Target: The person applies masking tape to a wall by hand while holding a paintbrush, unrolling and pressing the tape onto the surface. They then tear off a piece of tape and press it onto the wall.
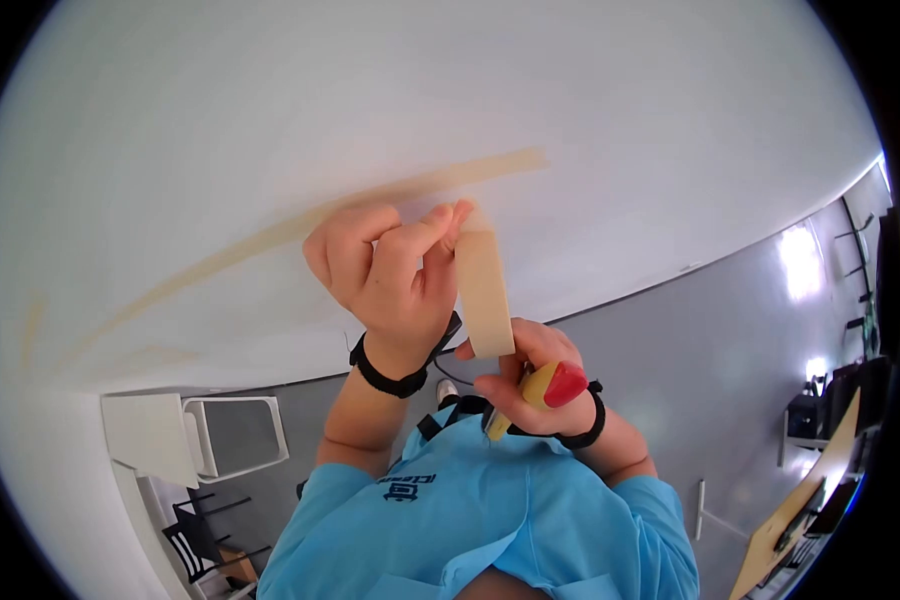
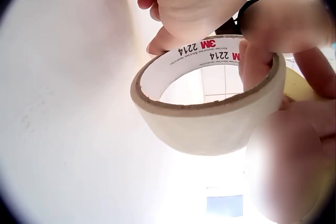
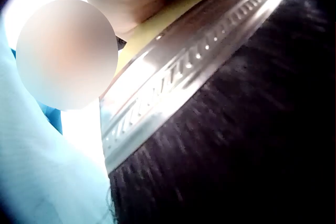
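A roll of masking tape point(image 1: 485, 300) is held between both hands, close to a pale wall point(image 1: 610, 80). Thumb and fingers of the left hand point(image 1: 395, 255) pinch the tape's loose end at the roll's upper edge. The right hand point(image 1: 545, 345) grips the roll's lower edge, with fingers reaching inside its ring in the left wrist view. That same hand also holds a wide paintbrush, its yellow handle tipped in red point(image 1: 567, 384). In the right wrist view the brush shows a metal ferrule point(image 3: 173, 77) and dark bristles point(image 3: 226, 145). Red print marks the white core point(image 2: 173, 69).
A long tape strip point(image 1: 240, 250) runs along the wall behind the left hand, with a shorter piece point(image 1: 33, 325) farther left. White furniture point(image 1: 145, 435) stands at lower left, beside the grey floor point(image 1: 630, 320). A desk point(image 1: 810, 480) lies at far right.
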Motion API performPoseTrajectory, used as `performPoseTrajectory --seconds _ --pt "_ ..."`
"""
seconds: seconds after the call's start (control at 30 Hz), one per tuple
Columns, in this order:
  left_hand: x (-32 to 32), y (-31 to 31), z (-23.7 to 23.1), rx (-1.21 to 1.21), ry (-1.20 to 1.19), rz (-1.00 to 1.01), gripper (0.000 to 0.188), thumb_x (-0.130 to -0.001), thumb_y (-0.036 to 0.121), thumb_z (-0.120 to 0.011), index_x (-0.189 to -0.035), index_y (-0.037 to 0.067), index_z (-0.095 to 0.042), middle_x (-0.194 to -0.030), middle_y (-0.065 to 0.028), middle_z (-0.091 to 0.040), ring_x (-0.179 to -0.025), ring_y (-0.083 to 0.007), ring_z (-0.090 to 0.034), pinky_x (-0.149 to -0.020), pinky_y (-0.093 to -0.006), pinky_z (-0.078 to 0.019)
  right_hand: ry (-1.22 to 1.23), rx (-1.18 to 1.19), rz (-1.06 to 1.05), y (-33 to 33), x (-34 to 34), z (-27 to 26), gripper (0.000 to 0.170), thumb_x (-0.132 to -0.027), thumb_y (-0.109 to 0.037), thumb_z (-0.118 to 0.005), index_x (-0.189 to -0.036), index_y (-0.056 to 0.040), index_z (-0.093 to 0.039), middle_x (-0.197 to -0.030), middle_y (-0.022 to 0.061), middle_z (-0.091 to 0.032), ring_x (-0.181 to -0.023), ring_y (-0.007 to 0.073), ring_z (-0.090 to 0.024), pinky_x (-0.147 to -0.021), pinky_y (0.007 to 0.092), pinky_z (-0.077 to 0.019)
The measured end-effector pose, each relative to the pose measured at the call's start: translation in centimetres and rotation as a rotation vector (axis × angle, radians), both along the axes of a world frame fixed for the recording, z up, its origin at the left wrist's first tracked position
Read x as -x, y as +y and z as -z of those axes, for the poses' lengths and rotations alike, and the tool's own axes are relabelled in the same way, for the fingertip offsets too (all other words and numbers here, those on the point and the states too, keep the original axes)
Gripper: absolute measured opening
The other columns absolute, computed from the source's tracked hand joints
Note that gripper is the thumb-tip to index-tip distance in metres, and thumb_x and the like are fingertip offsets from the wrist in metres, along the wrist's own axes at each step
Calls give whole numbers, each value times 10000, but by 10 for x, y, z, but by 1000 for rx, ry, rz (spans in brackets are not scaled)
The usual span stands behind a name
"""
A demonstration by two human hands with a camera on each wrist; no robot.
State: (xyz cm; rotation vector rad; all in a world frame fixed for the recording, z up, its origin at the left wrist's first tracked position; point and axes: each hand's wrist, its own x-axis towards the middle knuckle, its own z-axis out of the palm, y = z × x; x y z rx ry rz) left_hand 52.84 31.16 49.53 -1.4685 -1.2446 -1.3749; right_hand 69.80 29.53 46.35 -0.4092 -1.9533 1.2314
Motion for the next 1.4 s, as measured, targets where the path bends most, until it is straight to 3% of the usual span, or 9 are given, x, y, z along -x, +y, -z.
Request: performPoseTrajectory --seconds 0.37,0.43,0.5,0.63,0.97,1.07,1.13,1.23,1.4 --pt "4 12 -3 21 -35 -62 243 -658 54 -815 -792 158 -642 -856 -8 -491 -817 -203 -422 -697 -319 -348 106 175 37 -3 18 -3 500 -693 -19 -671 -1179 -15 -552 -821 7 -647 -445 103 -432 -497 231 -402" --pt "9 20 1 -161 -49 -19 262 -647 94 -807 -834 180 -645 -759 29 -492 -709 -186 -461 -653 -313 -314 113 207 38 -5 15 -5 478 -694 -28 -675 -1160 -19 -570 -809 15 -641 -445 107 -429 -497 235 -401" --pt "11 11 7 -140 -37 0 280 -639 95 -821 -836 185 -645 -768 29 -481 -714 -185 -444 -651 -312 -315 -103 79 -28 -1 6 -10 456 -685 -42 -692 -1129 -23 -590 -780 37 -616 -449 130 -427 -487 251 -392" --pt "11 2 13 -114 -34 12 309 -619 114 -846 -842 192 -646 -780 31 -467 -744 -182 -424 -654 -311 -326 -87 -37 -61 -4 6 -9 484 -667 -49 -714 -1131 -14 -580 -745 62 -579 -478 178 -453 -477 271 -387" --pt "13 2 0 -149 -126 -42 316 -615 99 -849 -841 193 -649 -807 26 -470 -758 -188 -419 -665 -304 -326 -14 -84 -51 0 14 -7 522 -664 -54 -720 -1160 -7 -566 -790 65 -611 -485 162 -475 -482 275 -401" --pt "11 8 -5 -124 -146 24 299 -618 79 -837 -822 192 -649 -814 25 -473 -756 -189 -420 -671 -305 -325 -16 -22 -71 0 14 -15 529 -660 -40 -712 -1167 -12 -566 -804 49 -621 -469 143 -463 -476 263 -397" --pt "11 12 -8 -130 -116 -45 276 -624 55 -818 -794 187 -646 -817 22 -479 -759 -191 -425 -671 -306 -321 8 180 -62 0 14 -17 523 -664 -22 -691 -1171 -16 -566 -821 33 -633 -445 121 -441 -465 246 -387" --pt "4 10 -14 -76 -69 -56 273 -629 38 -803 -799 185 -649 -821 19 -485 -775 -198 -431 -680 -313 -328 113 271 -38 -1 15 -18 517 -672 -13 -671 -1178 -25 -565 -832 21 -644 -429 110 -425 -463 229 -377" --pt "11 13 -7 -120 -56 -38 284 -630 74 -821 -824 188 -648 -809 24 -485 -760 -193 -434 -682 -297 -327 59 193 -50 1 10 -17 491 -676 -20 -669 -1159 -34 -581 -851 20 -656 -431 104 -435 -472 227 -384"
